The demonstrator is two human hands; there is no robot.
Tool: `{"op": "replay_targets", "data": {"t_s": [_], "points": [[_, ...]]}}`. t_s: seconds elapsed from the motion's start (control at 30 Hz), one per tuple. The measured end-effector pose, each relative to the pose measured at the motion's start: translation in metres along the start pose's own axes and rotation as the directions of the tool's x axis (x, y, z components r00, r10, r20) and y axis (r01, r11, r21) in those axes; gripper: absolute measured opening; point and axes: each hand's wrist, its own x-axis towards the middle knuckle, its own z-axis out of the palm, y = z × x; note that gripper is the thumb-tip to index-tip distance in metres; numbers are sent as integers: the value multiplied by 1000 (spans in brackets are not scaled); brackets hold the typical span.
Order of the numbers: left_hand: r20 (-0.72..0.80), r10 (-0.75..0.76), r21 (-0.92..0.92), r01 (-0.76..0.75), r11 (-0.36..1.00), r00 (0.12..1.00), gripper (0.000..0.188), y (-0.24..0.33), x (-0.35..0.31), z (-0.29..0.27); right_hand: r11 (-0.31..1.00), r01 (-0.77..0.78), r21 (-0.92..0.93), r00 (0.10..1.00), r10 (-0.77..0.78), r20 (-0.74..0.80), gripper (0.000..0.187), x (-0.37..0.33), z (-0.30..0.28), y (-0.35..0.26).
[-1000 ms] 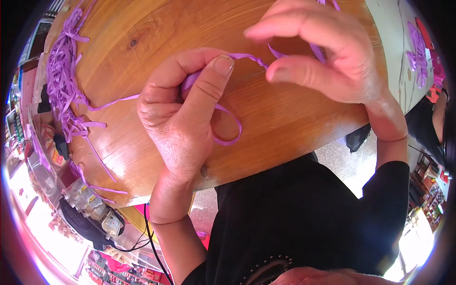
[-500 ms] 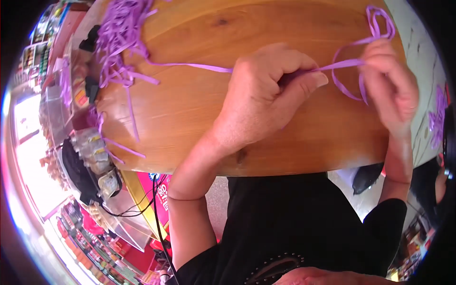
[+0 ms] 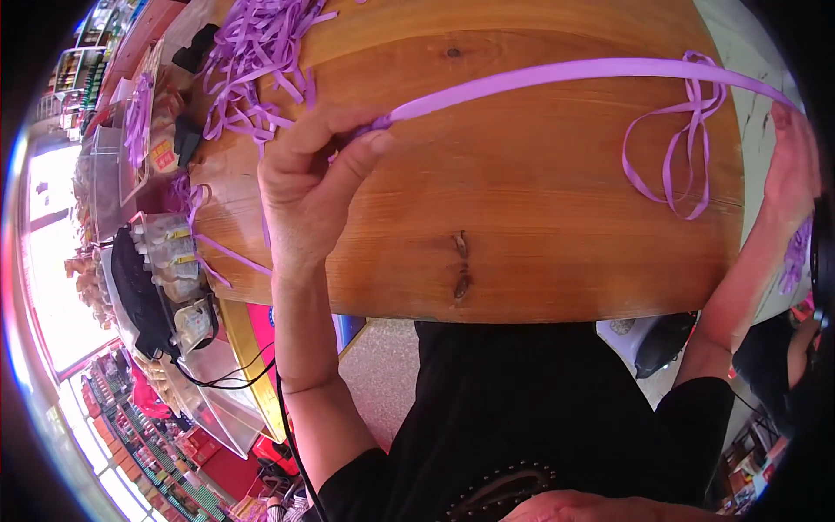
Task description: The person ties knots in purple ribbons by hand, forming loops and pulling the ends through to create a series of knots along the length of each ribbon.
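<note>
A purple ribbon [image 3: 557,71] is drawn out in a long, slightly bowed strip between my two hands, above the wooden table. My left hand [image 3: 317,178], at the table's left part, pinches its one end between thumb and fingers. Far off to the right, past the table's edge, my right hand [image 3: 793,157] grips the other end, with its fingers pressed together. A loose loop of purple ribbon [image 3: 668,165] lies on the table near the right edge. Beyond my left hand is a tangled heap of purple ribbon [image 3: 265,52].
The wooden table [image 3: 539,235] has a rounded front edge close to my body. To its left stand a clear case with small packages [image 3: 170,252] and a black bag [image 3: 130,287]. A black cable [image 3: 280,400] hangs beside my left arm. More purple ribbon [image 3: 796,257] lies at the far right.
My hands have moved apart, the left one leftward and the right one rightward. The ribbon between them now spans most of the table's width. The loop at right lies free of my right hand.
</note>
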Motion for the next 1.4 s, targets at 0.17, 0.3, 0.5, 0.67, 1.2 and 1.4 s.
{"op": "replay_targets", "data": {"t_s": [0.17,0.3,0.5,0.67,1.2,1.4], "points": [[70,6,-176,7,984,998,15,7,-7,24,742,565,-361,802,-391,452,31,-37,20,-22],[223,-67,-180,109,978,973,13,10,-12,36,733,671,106,338,-431,837,52,-82,71,-58],[329,35,-312,73,947,944,9,23,-18,57,709,577,405,330,-656,679,42,-106,96,-67],[369,70,-117,-28,993,927,11,21,-21,54,688,595,416,344,-685,642,30,-114,93,-64],[147,170,314,-209,926,974,8,-1,-27,-30,608,790,-81,422,-443,791,23,-57,-2,-37],[103,207,254,-227,940,973,7,-1,-28,-51,683,726,-82,449,-381,808,21,-62,-21,-40]]}}
